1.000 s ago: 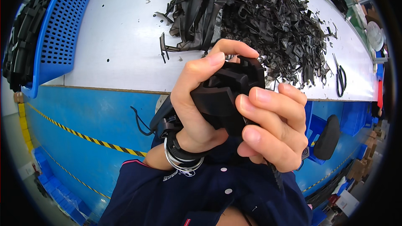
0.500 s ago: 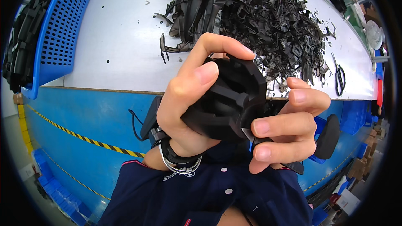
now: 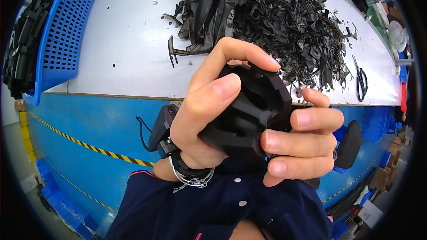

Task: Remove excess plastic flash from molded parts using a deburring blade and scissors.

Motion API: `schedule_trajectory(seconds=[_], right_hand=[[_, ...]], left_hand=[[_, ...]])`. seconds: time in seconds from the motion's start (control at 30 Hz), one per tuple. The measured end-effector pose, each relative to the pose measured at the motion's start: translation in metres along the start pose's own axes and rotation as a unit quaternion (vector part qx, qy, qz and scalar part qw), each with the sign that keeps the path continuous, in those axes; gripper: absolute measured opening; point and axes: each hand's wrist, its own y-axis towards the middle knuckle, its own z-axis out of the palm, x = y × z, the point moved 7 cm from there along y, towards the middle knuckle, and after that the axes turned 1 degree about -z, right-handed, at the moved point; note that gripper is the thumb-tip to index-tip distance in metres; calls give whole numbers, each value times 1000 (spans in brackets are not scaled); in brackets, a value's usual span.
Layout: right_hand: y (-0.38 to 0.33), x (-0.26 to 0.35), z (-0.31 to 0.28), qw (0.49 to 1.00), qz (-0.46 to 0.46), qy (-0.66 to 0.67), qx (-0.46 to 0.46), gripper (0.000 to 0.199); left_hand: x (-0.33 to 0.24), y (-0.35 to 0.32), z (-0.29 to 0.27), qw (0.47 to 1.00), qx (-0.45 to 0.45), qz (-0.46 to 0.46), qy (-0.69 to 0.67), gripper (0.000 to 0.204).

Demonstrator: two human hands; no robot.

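My left hand (image 3: 200, 102) is wrapped around a rounded black plastic part (image 3: 249, 120) with deep slots and a notched rim. Its thumb presses on the near face, and the index finger hooks over the top. At the part's lower right edge, my right hand (image 3: 302, 140) is closed, fingertips against the rim. Between those fingers is a small knife, now almost wholly hidden; a pale pointed blade with a blue edge showed there earlier. Both hands are in front of my chest, at the near edge of the white table (image 3: 133, 40).
Black plastic scraps (image 3: 284, 26) lie heaped on the table beyond my hands. Black-handled scissors (image 3: 360, 80) rest to their right. A blue perforated basket (image 3: 66, 26) stands at the left, beside stacked black parts (image 3: 29, 49). Yellow-black tape (image 3: 93, 144) marks the blue floor.
The black part has shifted slightly right and turned a little in my left hand. My right fingers have moved further onto its rim, covering the blade that showed before.
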Motion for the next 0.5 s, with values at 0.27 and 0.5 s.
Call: schedule_trajectory(seconds=[0.27,0.5], right_hand=[[-2,12,6,996,-11,-88,-5,31],[-13,-1,-14,994,29,-80,-66,49]], left_hand=[[0,1,-8,999,-30,20,32,40],[-3,1,-12,994,-7,62,89,39]])
